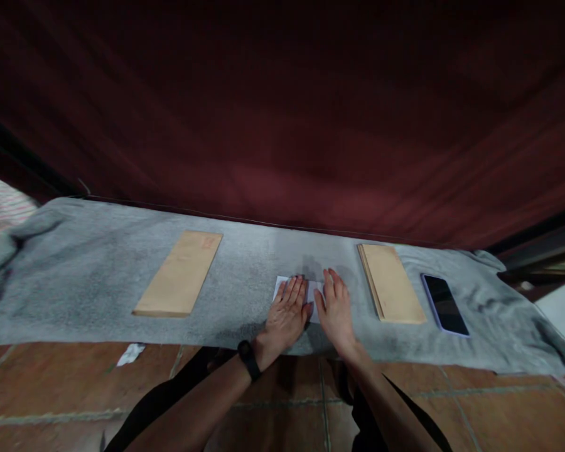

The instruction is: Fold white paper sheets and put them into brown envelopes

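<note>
A small white sheet of paper (315,292) lies on the grey cloth (252,263) in front of me, mostly covered by my hands. My left hand (288,314) rests flat on its left part, fingers stretched out and pointing away from me. At the paper's right edge is my right hand (336,309), with fingers extended and the thumb apart. Neither hand grips anything. Whether the paper is folded under my palms cannot be made out.
A brown envelope (181,274) lies to the left. Right of my hands sits a small stack of brown envelopes (393,282), with a phone (445,304) beyond it. A dark red surface (282,157) rises behind the cloth. Crumpled white paper (130,354) is on the tiled floor (66,383).
</note>
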`<state>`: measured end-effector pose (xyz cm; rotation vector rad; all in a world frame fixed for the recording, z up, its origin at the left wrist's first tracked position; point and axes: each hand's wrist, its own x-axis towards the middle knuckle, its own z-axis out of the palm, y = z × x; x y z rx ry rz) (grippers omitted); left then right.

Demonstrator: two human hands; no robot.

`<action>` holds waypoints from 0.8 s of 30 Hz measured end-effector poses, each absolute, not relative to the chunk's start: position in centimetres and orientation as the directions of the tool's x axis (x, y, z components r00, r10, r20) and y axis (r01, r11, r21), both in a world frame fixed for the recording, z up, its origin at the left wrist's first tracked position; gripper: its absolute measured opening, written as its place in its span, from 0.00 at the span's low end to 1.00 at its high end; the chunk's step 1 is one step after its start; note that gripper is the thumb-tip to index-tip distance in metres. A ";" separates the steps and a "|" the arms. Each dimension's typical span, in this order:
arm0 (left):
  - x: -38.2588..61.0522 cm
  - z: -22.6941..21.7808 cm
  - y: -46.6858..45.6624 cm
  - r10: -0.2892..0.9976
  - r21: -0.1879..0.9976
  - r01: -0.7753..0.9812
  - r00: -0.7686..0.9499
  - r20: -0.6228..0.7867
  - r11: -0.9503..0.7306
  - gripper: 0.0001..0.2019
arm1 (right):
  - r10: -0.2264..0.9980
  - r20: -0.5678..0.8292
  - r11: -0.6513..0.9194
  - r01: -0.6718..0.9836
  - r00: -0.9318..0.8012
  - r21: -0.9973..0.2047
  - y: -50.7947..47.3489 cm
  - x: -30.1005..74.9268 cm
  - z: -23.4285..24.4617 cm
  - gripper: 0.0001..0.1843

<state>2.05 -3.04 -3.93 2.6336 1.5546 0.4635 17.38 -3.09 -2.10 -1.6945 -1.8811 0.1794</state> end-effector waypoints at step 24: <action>-7.2 -0.9 0.1 0.968 0.148 0.986 0.041 0.246 -0.079 0.32 | 0.973 0.232 0.066 0.973 -0.013 -0.222 -3.7 19.7 -4.0 0.31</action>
